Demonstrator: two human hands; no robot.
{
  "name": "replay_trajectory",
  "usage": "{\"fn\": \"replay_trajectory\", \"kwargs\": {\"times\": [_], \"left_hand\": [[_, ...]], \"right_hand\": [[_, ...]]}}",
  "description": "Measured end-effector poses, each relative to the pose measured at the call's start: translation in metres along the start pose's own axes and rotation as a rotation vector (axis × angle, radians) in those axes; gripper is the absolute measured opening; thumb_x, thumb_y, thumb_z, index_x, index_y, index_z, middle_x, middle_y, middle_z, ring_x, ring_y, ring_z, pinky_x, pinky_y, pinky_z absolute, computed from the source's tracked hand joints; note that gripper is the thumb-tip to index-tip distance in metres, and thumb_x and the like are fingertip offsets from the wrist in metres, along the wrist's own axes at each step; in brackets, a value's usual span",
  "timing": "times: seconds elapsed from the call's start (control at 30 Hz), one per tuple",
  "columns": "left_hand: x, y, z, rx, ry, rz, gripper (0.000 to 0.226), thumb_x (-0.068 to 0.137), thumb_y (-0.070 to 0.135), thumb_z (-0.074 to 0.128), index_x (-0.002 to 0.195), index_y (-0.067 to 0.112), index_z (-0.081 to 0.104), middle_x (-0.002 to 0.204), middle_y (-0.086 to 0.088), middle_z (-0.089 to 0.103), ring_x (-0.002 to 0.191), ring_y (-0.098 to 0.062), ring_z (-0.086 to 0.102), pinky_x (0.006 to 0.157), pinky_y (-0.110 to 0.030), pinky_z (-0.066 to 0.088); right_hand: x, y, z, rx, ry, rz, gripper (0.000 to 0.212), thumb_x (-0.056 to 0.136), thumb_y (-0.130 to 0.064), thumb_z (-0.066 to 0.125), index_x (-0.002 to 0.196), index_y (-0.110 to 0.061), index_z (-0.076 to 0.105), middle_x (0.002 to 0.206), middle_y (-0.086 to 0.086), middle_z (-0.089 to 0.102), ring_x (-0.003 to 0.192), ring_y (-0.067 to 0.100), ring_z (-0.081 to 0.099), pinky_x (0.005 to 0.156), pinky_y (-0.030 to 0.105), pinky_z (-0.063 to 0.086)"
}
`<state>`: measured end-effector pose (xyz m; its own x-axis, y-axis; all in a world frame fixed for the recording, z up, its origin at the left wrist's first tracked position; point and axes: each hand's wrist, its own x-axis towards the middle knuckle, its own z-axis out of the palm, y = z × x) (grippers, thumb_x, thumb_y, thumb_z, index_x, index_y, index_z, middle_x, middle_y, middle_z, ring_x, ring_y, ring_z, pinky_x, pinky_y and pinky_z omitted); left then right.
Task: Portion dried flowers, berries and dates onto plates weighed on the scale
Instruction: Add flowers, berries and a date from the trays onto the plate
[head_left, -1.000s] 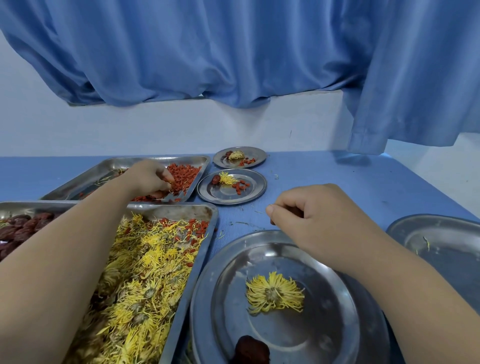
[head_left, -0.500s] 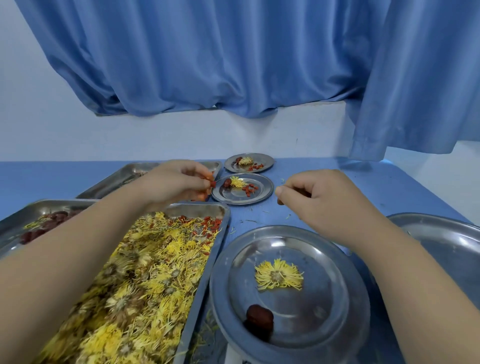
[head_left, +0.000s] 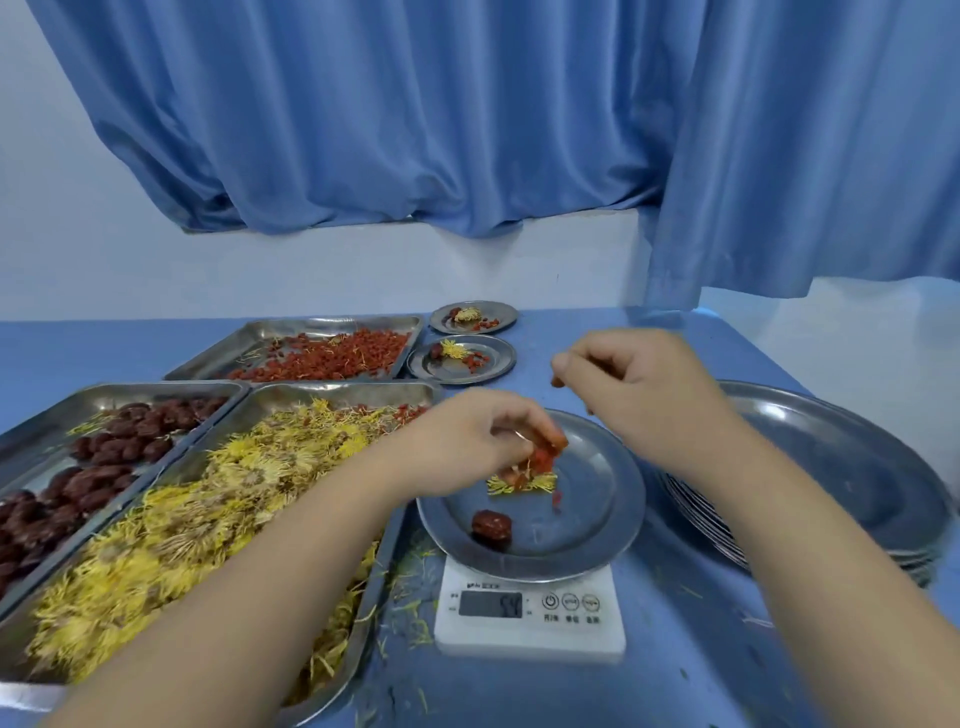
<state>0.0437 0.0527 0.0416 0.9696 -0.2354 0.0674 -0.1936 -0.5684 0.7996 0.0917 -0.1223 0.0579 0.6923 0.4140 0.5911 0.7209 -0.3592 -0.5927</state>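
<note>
A steel plate (head_left: 597, 499) stands on a white scale (head_left: 530, 618). On it lie a yellow dried flower (head_left: 535, 484) and a dark date (head_left: 491, 526). My left hand (head_left: 467, 441) hovers over the plate, fingers curled round red berries (head_left: 543, 457), and a few fall onto the flower. My right hand (head_left: 639, 384) is raised behind the plate, fingers curled, pinching a small red berry at its fingertips. Trays hold berries (head_left: 332, 358), dates (head_left: 98, 467) and flowers (head_left: 208, 509) on the left.
Two filled small plates (head_left: 462, 358) (head_left: 474, 317) sit at the back of the blue table. A stack of larger steel plates (head_left: 841, 467) stands at the right. Loose petals lie around the scale. A blue curtain hangs behind.
My left hand has come from the berry tray to above the plate on the scale, and berries now drop from it. The view has tilted down, showing the scale.
</note>
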Motion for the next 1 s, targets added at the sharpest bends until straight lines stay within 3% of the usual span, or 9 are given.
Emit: {"fn": "replay_trajectory", "kwargs": {"times": [0.13, 0.2, 0.3, 0.5, 0.6, 0.73, 0.9, 1.0], "left_hand": [[-0.002, -0.001, 0.018, 0.194, -0.005, 0.006, 0.033, 0.092, -0.008, 0.049, 0.108, 0.013, 0.069, 0.104, 0.006, 0.072, 0.091, 0.005, 0.064, 0.080, -0.009, 0.047], [-0.004, -0.001, 0.023, 0.211, 0.039, 0.018, 0.029, 0.091, -0.005, 0.055, 0.102, 0.016, 0.070, 0.098, 0.008, 0.071, 0.083, 0.012, 0.062, 0.071, -0.003, 0.043], [-0.006, -0.003, 0.027, 0.182, 0.138, 0.018, 0.024, 0.087, 0.000, 0.066, 0.099, 0.020, 0.071, 0.092, 0.007, 0.071, 0.079, 0.005, 0.065, 0.067, -0.006, 0.046], [-0.009, -0.011, 0.040, 0.089, 0.284, 0.017, 0.025, 0.082, 0.009, 0.074, 0.096, 0.030, 0.070, 0.087, 0.015, 0.069, 0.068, 0.001, 0.062, 0.063, -0.013, 0.050], [-0.012, -0.017, 0.046, -0.055, 0.335, 0.010, 0.023, 0.092, 0.008, 0.062, 0.100, 0.029, 0.069, 0.093, 0.014, 0.074, 0.085, 0.001, 0.069, 0.078, -0.018, 0.053], [-0.018, -0.021, 0.049, -0.037, 0.379, 0.036, 0.026, 0.096, 0.009, 0.056, 0.104, 0.031, 0.067, 0.094, 0.018, 0.074, 0.092, 0.002, 0.067, 0.083, -0.021, 0.052], [-0.022, -0.026, 0.059, 0.067, 0.456, 0.051, 0.031, 0.084, 0.005, 0.069, 0.097, 0.033, 0.070, 0.090, 0.014, 0.070, 0.084, 0.001, 0.064, 0.073, -0.011, 0.051], [-0.022, -0.027, 0.059, 0.076, 0.472, 0.051, 0.029, 0.083, 0.007, 0.072, 0.099, 0.031, 0.070, 0.092, 0.011, 0.071, 0.085, 0.000, 0.065, 0.078, -0.017, 0.054]], "right_hand": [[-0.049, 0.004, 0.008, -0.110, 0.091, -0.066, 0.030, 0.086, -0.026, 0.055, 0.060, -0.011, 0.056, 0.053, 0.000, 0.048, 0.055, 0.012, 0.045, 0.055, 0.028, 0.039], [-0.071, 0.007, 0.015, -0.127, 0.119, -0.080, 0.027, 0.087, -0.026, 0.054, 0.063, -0.013, 0.059, 0.055, -0.005, 0.049, 0.058, 0.013, 0.046, 0.056, 0.033, 0.041], [-0.088, 0.014, 0.023, -0.154, 0.133, -0.092, 0.028, 0.088, -0.028, 0.051, 0.067, -0.014, 0.062, 0.059, -0.009, 0.048, 0.058, 0.009, 0.043, 0.056, 0.032, 0.042], [-0.093, 0.021, 0.021, -0.182, 0.172, -0.101, 0.026, 0.088, -0.023, 0.054, 0.067, -0.012, 0.062, 0.058, -0.005, 0.048, 0.058, 0.014, 0.045, 0.054, 0.037, 0.042], [-0.092, 0.026, 0.018, -0.184, 0.207, -0.091, 0.029, 0.089, -0.025, 0.052, 0.064, -0.012, 0.058, 0.057, -0.004, 0.048, 0.058, 0.015, 0.046, 0.055, 0.037, 0.042], [-0.089, 0.031, 0.018, -0.183, 0.215, -0.085, 0.032, 0.089, -0.026, 0.051, 0.061, -0.011, 0.054, 0.055, -0.003, 0.047, 0.057, 0.016, 0.045, 0.053, 0.037, 0.041], [-0.089, 0.034, 0.018, -0.203, 0.217, -0.091, 0.031, 0.089, -0.024, 0.052, 0.062, -0.008, 0.056, 0.054, -0.001, 0.047, 0.057, 0.019, 0.045, 0.054, 0.038, 0.042], [-0.090, 0.034, 0.019, -0.200, 0.205, -0.088, 0.031, 0.089, -0.026, 0.051, 0.064, -0.008, 0.058, 0.055, 0.000, 0.049, 0.058, 0.019, 0.046, 0.056, 0.037, 0.042]]}}
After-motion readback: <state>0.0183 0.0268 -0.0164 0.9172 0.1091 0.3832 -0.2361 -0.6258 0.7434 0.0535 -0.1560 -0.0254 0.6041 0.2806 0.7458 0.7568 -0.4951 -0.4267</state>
